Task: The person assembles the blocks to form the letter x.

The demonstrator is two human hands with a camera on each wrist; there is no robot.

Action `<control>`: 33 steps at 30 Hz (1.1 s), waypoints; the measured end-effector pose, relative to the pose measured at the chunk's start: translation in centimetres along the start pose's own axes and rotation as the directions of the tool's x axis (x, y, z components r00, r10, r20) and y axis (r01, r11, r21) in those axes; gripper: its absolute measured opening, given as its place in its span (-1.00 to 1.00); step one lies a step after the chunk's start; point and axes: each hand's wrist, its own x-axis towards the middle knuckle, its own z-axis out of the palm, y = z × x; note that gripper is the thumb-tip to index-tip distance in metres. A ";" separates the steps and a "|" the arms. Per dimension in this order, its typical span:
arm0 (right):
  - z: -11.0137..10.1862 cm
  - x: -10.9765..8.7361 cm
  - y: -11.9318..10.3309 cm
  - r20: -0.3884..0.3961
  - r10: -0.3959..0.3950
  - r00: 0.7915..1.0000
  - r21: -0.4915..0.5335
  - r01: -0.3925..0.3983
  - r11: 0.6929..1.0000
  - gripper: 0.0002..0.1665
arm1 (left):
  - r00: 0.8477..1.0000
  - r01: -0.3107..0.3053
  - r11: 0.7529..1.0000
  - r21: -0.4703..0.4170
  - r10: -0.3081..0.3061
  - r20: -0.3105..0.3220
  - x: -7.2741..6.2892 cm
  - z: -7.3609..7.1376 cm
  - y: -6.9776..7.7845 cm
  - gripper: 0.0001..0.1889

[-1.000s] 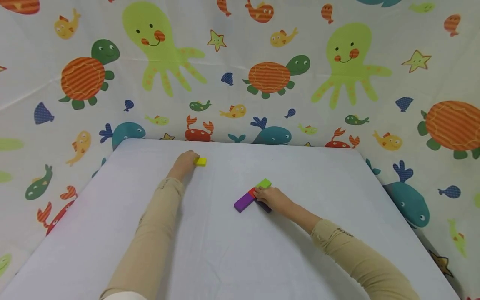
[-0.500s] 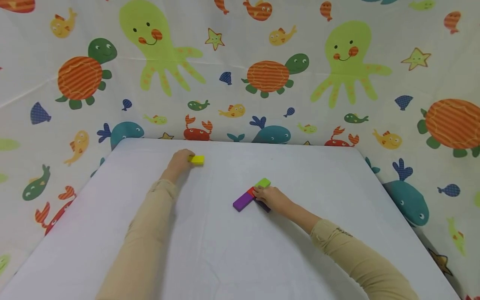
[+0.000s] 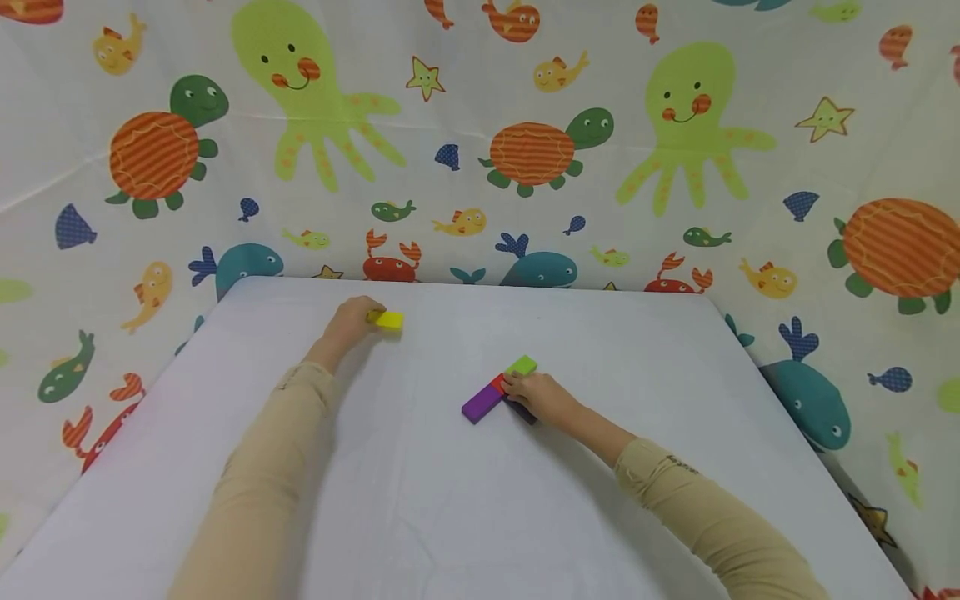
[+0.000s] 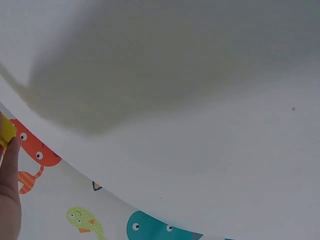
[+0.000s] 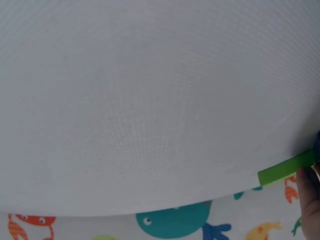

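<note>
At the far left of the table, my left hand [image 3: 352, 323] pinches a yellow block [image 3: 389, 322], which also shows at the left edge of the left wrist view [image 4: 7, 131]. Near the middle, my right hand [image 3: 546, 400] has its fingertips curled onto a small red block [image 3: 498, 382], partly covered by them. A purple block [image 3: 482, 404] and a light green block [image 3: 522, 364] lie end to end with the red one in a slanting line. Under the right hand a dark block [image 3: 521, 412] juts toward the front, partly hidden.
A white cloth covers the table [image 3: 450, 517]. Behind it and along both sides hangs a curtain [image 3: 450, 83] printed with sea animals. The table's far edge lies just beyond the left hand.
My left hand has drawn the yellow block slightly to the left. The right hand stays at the joined blocks; the whole head view has shifted a little.
</note>
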 end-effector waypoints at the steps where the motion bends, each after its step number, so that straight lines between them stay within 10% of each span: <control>1: 0.0 0.0 0.0 -0.001 -0.002 1.000 -0.006 0.002 1.000 -0.69 | 1.000 -0.001 1.000 -0.003 0.001 0.003 0.1 0.0 0.1 -0.63; 33: -0.1 0.1 -0.1 0.010 -0.003 1.000 -0.038 0.004 0.999 -0.69 | 0.976 -0.131 0.991 -0.038 0.136 0.170 1.1 2.2 6.5 -0.63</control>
